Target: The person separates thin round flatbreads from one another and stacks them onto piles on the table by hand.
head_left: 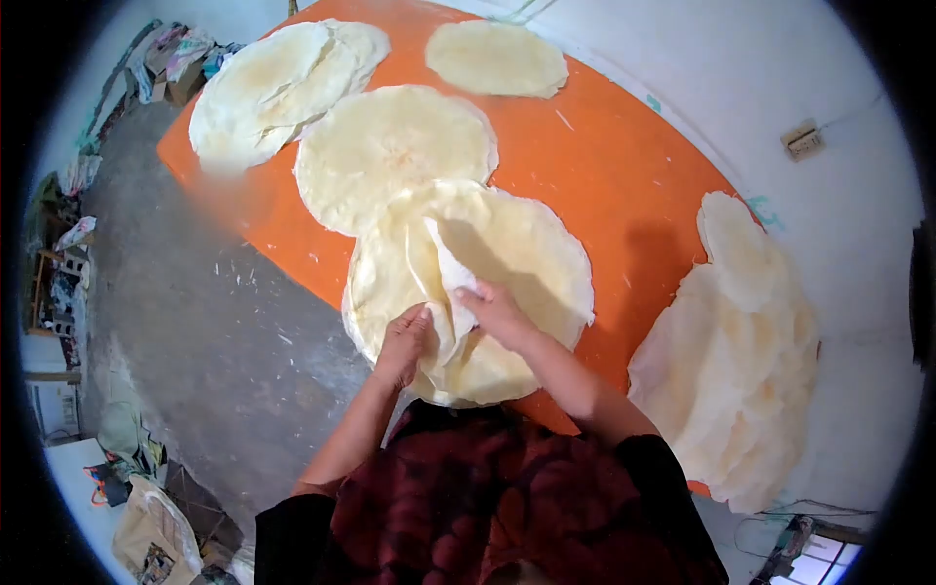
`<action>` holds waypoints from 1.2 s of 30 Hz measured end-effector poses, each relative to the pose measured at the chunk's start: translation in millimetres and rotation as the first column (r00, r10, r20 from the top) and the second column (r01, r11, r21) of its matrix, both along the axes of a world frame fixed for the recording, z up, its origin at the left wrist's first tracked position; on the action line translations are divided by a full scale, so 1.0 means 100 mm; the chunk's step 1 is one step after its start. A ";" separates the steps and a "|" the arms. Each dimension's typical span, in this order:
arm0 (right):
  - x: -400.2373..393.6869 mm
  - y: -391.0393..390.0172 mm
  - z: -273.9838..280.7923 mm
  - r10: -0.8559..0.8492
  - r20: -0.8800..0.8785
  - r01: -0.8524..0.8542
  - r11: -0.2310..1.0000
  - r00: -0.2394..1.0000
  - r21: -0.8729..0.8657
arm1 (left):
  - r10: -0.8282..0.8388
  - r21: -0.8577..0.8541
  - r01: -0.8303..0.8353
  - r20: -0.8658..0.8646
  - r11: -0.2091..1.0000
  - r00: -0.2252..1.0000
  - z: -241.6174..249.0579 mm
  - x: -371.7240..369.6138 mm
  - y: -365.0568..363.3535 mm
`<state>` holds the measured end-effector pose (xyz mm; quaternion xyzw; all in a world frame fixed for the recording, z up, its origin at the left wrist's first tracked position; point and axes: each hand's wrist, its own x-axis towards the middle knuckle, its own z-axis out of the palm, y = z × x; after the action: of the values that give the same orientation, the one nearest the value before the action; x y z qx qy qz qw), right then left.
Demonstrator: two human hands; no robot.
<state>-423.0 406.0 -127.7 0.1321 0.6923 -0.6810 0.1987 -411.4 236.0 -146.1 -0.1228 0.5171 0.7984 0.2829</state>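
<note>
Orange worktop (604, 146) beneath, pale round sheets (398, 156) lie toward its far left. Nearer me, my left hand (405, 343) pinches one edge of a folded sheet (444, 292) over the near stack (536, 253); my right hand (492, 310), fingers curled closed, grips its other side. Far right, a larger pile (731, 361) rests.

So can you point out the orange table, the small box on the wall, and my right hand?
Orange table (614, 146): head view, on a bare part of its top.
Small wall box (802, 140): head view, on the middle of its front.
Right hand (499, 314): head view, on the back of the hand.
</note>
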 end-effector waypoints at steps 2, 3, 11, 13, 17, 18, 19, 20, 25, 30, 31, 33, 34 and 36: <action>-0.05 0.25 0.11 -0.115 0.119 0.108 0.992 0.986 0.064 | 0.158 -0.034 -0.156 0.070 0.987 0.985 -0.19 0.00 -0.09; -0.08 0.48 0.22 -0.200 0.158 0.178 0.973 0.967 0.145 | 0.239 -0.058 -0.234 0.103 0.970 0.965 -0.25 0.00 -0.11; -0.27 2.25 1.95 -0.241 -0.385 0.443 0.649 0.891 0.619 | 0.340 -0.188 -0.319 0.091 0.929 0.936 -0.46 -0.04 -0.15; -0.33 2.86 2.12 -0.234 -0.387 0.452 0.496 0.892 0.741 | 0.407 -0.192 -0.392 0.045 0.900 0.912 -0.56 -0.05 -0.14; -0.20 3.94 2.31 -0.136 -0.007 -0.035 -0.306 0.991 0.951 | 0.394 -0.238 -0.389 -0.031 0.890 0.919 -0.56 -0.07 -0.27; -0.15 4.33 2.35 -0.032 0.442 -0.290 -0.797 0.896 0.530 | 0.404 -0.202 -0.400 -0.022 0.894 0.914 -0.54 -0.08 -0.29; -0.20 4.46 2.33 0.062 0.079 -0.031 -0.565 0.995 0.825 | 0.415 -0.168 -0.411 -0.013 0.896 0.910 -0.51 -0.08 -0.32; -0.26 4.60 2.26 0.027 -0.301 0.297 -0.261 0.953 0.919 | 0.383 -0.116 -0.382 -0.011 0.917 0.924 -0.43 -0.07 -0.33; -0.65 2.87 2.37 0.138 -0.514 0.532 -0.198 0.847 0.823 | 0.124 0.096 -0.132 0.089 0.987 0.988 -0.15 0.00 -0.37; -0.30 0.91 1.90 0.418 -0.177 0.306 -0.264 0.891 0.915 | 0.136 0.042 -0.141 0.118 0.989 0.984 -0.05 0.03 -0.38; -0.11 0.56 1.73 0.472 -0.166 0.292 -0.207 0.866 0.934 | 0.143 0.053 -0.149 0.104 0.987 0.984 -0.06 0.05 -0.38; 0.14 0.45 0.67 0.590 -0.164 0.113 0.123 0.790 0.986 | 0.066 0.036 -0.071 0.122 0.997 0.990 -0.05 0.05 -0.41; 0.32 0.18 0.46 0.620 -0.067 -0.049 0.169 0.782 0.984 | 0.025 0.028 -0.029 0.132 0.999 0.991 -0.05 0.06 -0.43; 0.65 -0.07 0.01 0.713 -0.315 0.145 0.291 0.626 0.946 | 0.064 0.065 -0.078 0.194 0.995 0.979 -0.11 0.08 -0.43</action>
<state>-357.7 399.0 -127.1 -0.1954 0.9733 -0.1034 -0.0619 -403.3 192.6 -157.4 -0.2073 0.4537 0.8106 0.3068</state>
